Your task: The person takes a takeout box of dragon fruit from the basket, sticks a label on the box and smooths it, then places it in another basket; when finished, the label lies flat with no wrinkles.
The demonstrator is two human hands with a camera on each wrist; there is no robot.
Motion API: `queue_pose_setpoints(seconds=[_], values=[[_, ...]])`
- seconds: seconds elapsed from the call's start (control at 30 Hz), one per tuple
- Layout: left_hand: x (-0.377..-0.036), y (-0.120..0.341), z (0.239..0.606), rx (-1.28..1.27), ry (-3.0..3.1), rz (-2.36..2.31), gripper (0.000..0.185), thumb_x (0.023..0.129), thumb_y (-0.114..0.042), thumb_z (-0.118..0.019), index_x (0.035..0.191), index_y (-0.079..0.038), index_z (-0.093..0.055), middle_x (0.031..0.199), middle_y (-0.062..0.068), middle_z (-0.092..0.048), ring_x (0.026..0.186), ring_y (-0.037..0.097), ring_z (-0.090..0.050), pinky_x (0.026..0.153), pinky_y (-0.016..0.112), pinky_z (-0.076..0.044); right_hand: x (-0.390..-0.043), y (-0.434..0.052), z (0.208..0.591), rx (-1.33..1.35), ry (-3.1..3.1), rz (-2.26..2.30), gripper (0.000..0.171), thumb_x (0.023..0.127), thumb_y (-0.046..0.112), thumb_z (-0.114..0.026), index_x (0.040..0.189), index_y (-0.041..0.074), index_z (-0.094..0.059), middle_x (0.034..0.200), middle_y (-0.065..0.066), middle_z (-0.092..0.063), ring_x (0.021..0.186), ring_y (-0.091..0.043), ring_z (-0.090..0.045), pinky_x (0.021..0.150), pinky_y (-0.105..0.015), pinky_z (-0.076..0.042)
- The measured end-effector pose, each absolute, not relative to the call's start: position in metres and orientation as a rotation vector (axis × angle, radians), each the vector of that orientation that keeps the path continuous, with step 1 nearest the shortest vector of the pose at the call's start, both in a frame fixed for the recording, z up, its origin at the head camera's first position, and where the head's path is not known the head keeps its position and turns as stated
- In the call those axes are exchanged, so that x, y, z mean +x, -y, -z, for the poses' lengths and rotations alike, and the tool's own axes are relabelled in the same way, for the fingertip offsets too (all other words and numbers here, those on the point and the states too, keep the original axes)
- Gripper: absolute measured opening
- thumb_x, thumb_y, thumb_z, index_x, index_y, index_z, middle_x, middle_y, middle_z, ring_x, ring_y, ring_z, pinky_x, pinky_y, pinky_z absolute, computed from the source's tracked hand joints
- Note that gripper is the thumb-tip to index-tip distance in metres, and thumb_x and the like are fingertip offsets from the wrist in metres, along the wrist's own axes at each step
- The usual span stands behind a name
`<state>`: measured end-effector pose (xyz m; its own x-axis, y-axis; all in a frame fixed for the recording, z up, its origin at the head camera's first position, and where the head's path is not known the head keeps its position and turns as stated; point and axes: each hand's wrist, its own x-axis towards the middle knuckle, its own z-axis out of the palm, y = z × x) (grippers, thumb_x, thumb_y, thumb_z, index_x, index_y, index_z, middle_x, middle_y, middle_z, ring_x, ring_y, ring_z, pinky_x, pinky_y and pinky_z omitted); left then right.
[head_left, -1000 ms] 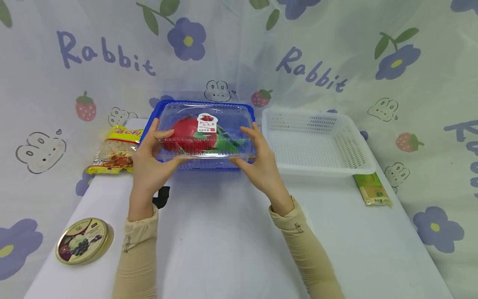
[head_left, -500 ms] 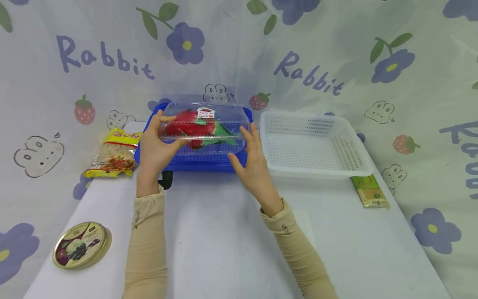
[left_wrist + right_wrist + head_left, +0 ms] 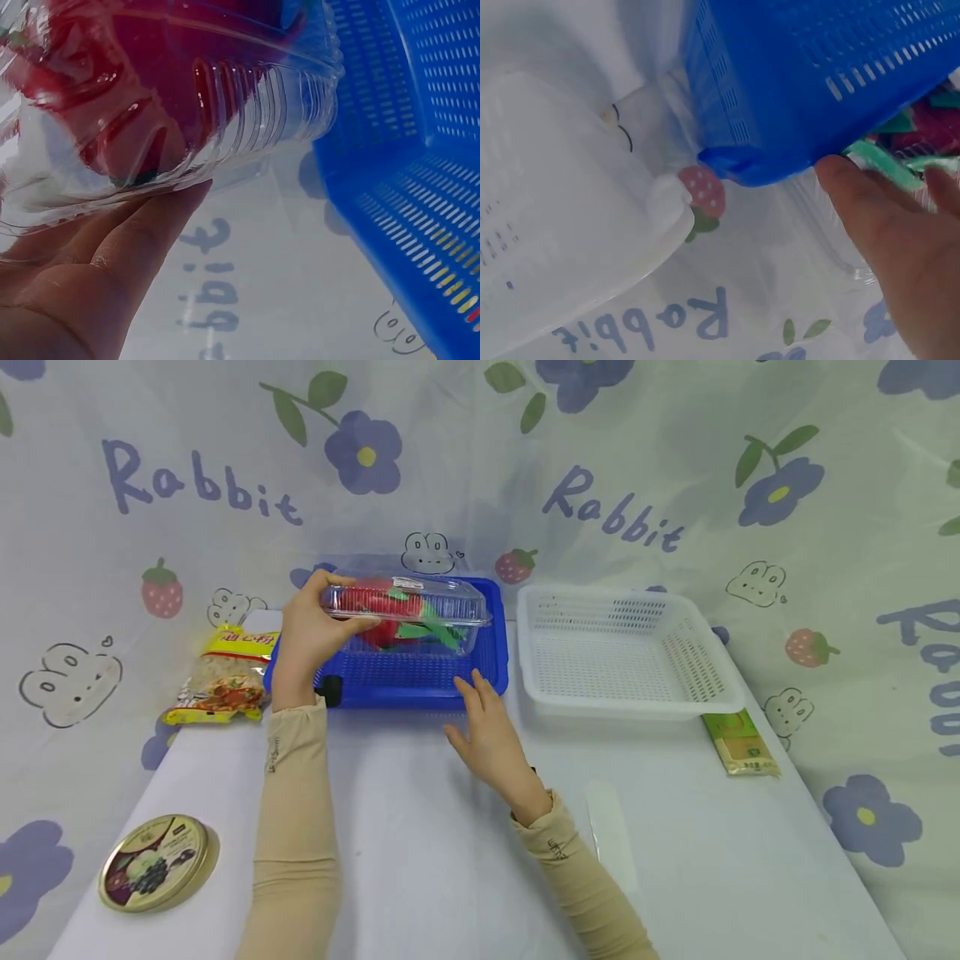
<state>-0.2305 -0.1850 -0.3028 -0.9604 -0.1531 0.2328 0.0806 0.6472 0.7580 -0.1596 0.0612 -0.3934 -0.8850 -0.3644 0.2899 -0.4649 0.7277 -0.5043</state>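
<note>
In the head view my left hand (image 3: pixel 303 631) grips the left end of a clear plastic clamshell box (image 3: pixel 450 606), thumb in front and fingers behind. The box holds a red dragon fruit (image 3: pixel 378 631) with green leaf tips and bears a white label on top. It is over the blue basket (image 3: pixel 497 672), tilted, and overlaps its back part. The left wrist view shows the fingers (image 3: pixel 142 232) against the ribbed box wall. My right hand (image 3: pixel 487 743) is off the box, fingers spread and fairly straight, near the basket's front right corner; it holds nothing.
A white perforated basket (image 3: pixel 637 706) stands right of the blue one. A yellow food bag (image 3: pixel 225 681) is at the left, a round tin (image 3: pixel 153 864) at front left. A green packet (image 3: pixel 738 747) lies at the right. A pale strip (image 3: pixel 611 835) lies by the right forearm.
Both hands held the box at first; the right hand has let go and drawn back toward the person. The box has tipped, showing more of its front side, while the left hand keeps its grip.
</note>
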Motion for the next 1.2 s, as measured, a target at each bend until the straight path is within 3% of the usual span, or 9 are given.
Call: queue_pose_setpoints(seconds=[0.1, 0.2, 0.27, 0.4, 0.53, 0.8, 0.97, 1.2], values=[[-0.243, 0.184, 0.301, 0.062, 2.617, 1.23, 0.058, 0.081, -0.029, -0.079, 0.13, -0.013, -0.053, 0.117, 0.017, -0.058, 0.073, 0.023, -0.042, 0.065, 0.034, -0.04, -0.159, -0.062, 0.401, 0.725, 2.822, -0.672, 0.066, 0.091, 0.027, -0.069, 0.144, 0.002, -0.039, 0.151, -0.026, -0.036, 0.142, -0.044, -0.031, 0.116, -0.051, -0.03], [-0.253, 0.184, 0.3, 0.077, 2.632, 1.281, 0.06, 0.081, -0.028, -0.079, 0.131, -0.011, -0.051, 0.14, 0.014, -0.052, 0.096, 0.029, -0.049, 0.081, 0.041, -0.047, -0.158, -0.062, 0.406, 0.755, 2.814, -0.536, 0.065, 0.09, 0.03, -0.069, 0.142, 0.001, -0.043, 0.149, -0.025, -0.04, 0.142, -0.044, -0.031, 0.117, -0.052, -0.028], [-0.258, 0.185, 0.301, 0.088, 2.641, 1.3, 0.061, 0.081, -0.028, -0.079, 0.132, -0.011, -0.051, 0.143, 0.014, -0.05, 0.109, 0.032, -0.05, 0.09, 0.048, -0.047, -0.158, -0.061, 0.408, 0.754, 2.803, -0.499, 0.065, 0.089, 0.031, -0.07, 0.141, 0.001, -0.044, 0.15, -0.024, -0.04, 0.142, -0.044, -0.032, 0.115, -0.054, -0.031], [-0.266, 0.184, 0.307, 0.088, 2.66, 1.307, 0.062, 0.08, -0.028, -0.08, 0.132, -0.01, -0.052, 0.142, 0.017, -0.05, 0.113, 0.036, -0.05, 0.092, 0.052, -0.047, -0.156, -0.06, 0.413, 0.727, 2.794, -0.478, 0.067, 0.088, 0.031, -0.072, 0.143, 0.004, -0.044, 0.151, -0.021, -0.039, 0.142, -0.042, -0.032, 0.11, -0.054, -0.038], [-0.273, 0.184, 0.315, 0.1, 2.701, 1.273, 0.063, 0.079, -0.031, -0.08, 0.132, -0.01, -0.053, 0.138, 0.02, -0.053, 0.103, 0.035, -0.052, 0.085, 0.048, -0.048, -0.154, -0.058, 0.42, 0.683, 2.77, -0.471, 0.071, 0.086, 0.03, -0.073, 0.144, 0.004, -0.042, 0.152, -0.018, -0.039, 0.143, -0.039, -0.032, 0.107, -0.052, -0.042], [-0.282, 0.187, 0.328, 0.123, 2.741, 1.279, 0.067, 0.079, -0.037, -0.08, 0.133, -0.009, -0.051, 0.136, 0.021, -0.054, 0.099, 0.035, -0.051, 0.092, 0.054, -0.048, -0.14, -0.041, 0.441, 0.375, 2.648, -0.543, 0.078, 0.08, 0.032, -0.078, 0.143, 0.002, -0.043, 0.151, -0.015, -0.042, 0.143, -0.034, -0.035, 0.107, -0.054, -0.04], [-0.286, 0.188, 0.331, 0.168, 2.738, 1.31, 0.068, 0.078, -0.036, -0.08, 0.133, -0.01, -0.051, 0.142, 0.021, -0.049, 0.118, 0.039, -0.049, 0.098, 0.058, -0.046, -0.136, -0.033, 0.446, 0.258, 2.605, -0.66, 0.078, 0.081, 0.031, -0.077, 0.143, 0.001, -0.041, 0.152, -0.013, -0.04, 0.135, -0.039, -0.039, 0.103, -0.051, -0.043], [-0.291, 0.193, 0.333, 0.169, 2.749, 1.317, 0.065, 0.079, -0.036, -0.08, 0.131, -0.01, -0.052, 0.146, 0.019, -0.046, 0.124, 0.04, -0.046, 0.1, 0.06, -0.044, -0.141, -0.033, 0.449, 0.202, 2.573, -0.749, 0.072, 0.081, 0.027, -0.078, 0.142, 0.006, -0.043, 0.146, -0.009, -0.043, 0.12, -0.036, -0.047, 0.09, -0.045, -0.049]])
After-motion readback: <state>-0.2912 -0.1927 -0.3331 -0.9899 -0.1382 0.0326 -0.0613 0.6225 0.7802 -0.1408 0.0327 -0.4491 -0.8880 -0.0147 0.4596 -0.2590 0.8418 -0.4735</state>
